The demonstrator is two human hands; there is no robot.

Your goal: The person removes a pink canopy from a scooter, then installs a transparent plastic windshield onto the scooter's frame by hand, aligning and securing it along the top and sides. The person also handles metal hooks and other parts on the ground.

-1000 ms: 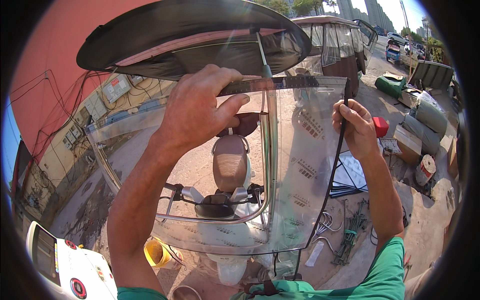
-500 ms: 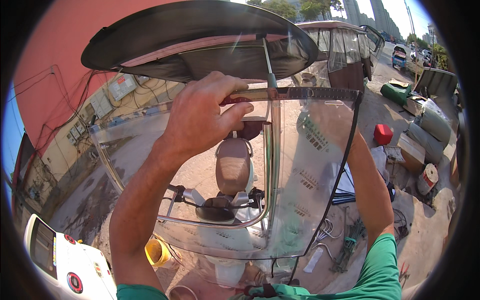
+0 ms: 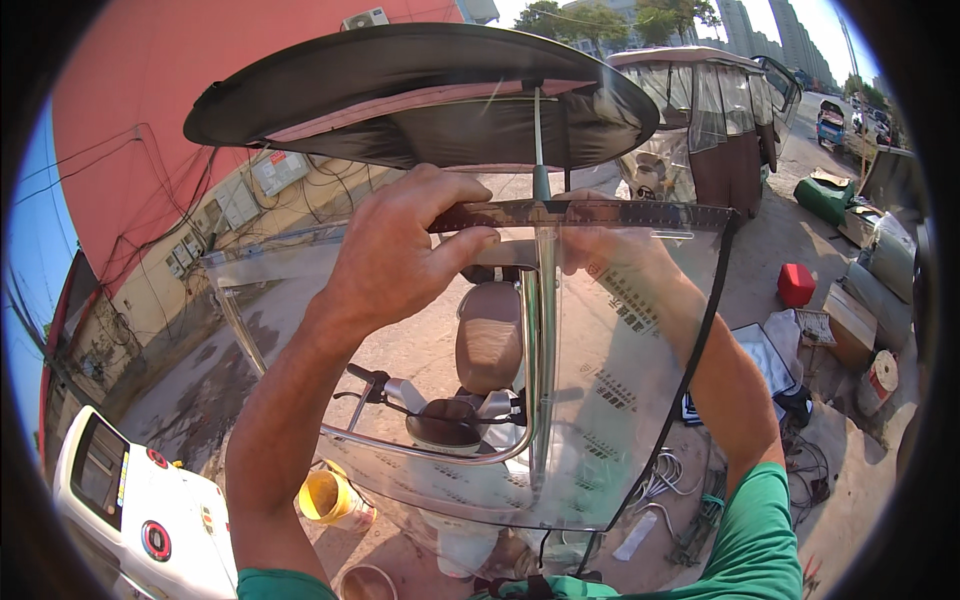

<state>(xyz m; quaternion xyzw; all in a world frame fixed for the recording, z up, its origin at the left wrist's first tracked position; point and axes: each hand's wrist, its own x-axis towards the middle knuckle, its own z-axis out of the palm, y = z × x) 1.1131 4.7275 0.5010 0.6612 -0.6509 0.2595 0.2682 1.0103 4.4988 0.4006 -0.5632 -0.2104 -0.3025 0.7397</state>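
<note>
A clear plastic windshield sheet (image 3: 610, 400) with dark edging and printed marks hangs upright before me, against a bent chrome frame (image 3: 531, 350). My left hand (image 3: 395, 250) pinches the dark top strip (image 3: 640, 214) left of the upright pole (image 3: 541, 180), thumb on the near side. Seen through the plastic, my right hand (image 3: 625, 262) is behind the sheet, with its fingers closed at the strip just right of the pole. Beyond the sheet are a scooter's brown seat (image 3: 489, 338) and its handlebar with a dark round mirror (image 3: 443, 425). A black canopy (image 3: 420, 90) spreads above.
At the lower left stand a white vehicle (image 3: 150, 500) and a yellow bucket (image 3: 328, 500). On the right lie a red box (image 3: 796, 285), cardboard (image 3: 850, 325), a roll (image 3: 879, 380) and loose cables (image 3: 660, 480). A covered tricycle (image 3: 725, 130) is parked behind.
My right hand has moved left along the top strip, closer to the pole. My left hand keeps its hold. The whole view has shifted slightly.
</note>
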